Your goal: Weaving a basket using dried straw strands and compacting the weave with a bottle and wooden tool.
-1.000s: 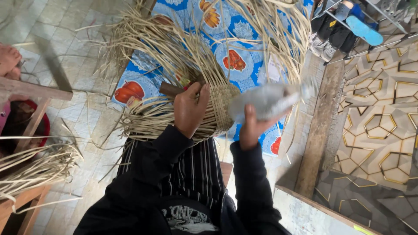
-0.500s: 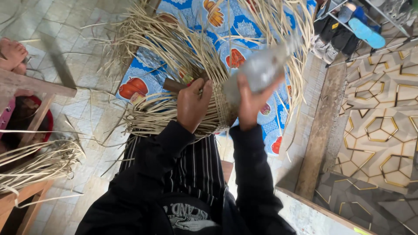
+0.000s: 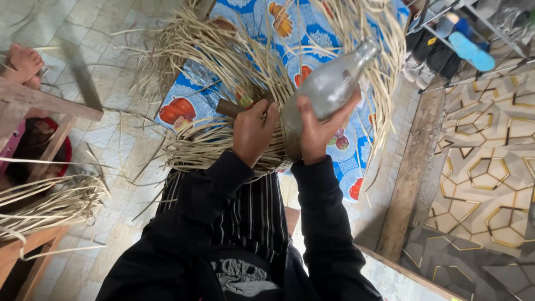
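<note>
A half-woven basket of pale rattan strips [image 3: 223, 142] rests on my lap, loose strands fanning up and out. My left hand [image 3: 253, 131] presses down on the woven rim, fingers curled over it, next to a brown wooden handle [image 3: 228, 107]. My right hand [image 3: 317, 125] grips a clear glass bottle [image 3: 329, 83] by its body, neck pointing up and to the right, raised just above the basket's right side.
A blue cloth with fruit prints [image 3: 312, 39] lies under the work. A wooden bench [image 3: 33, 103] and a bundle of strips [image 3: 44, 203] are at left. Another person's foot [image 3: 22, 61] is at the far left. A shoe rack [image 3: 462, 39] and patterned wall stand to the right.
My right hand has lifted and tilted the bottle, its neck now pointing up and right. My left hand stays on the woven rim.
</note>
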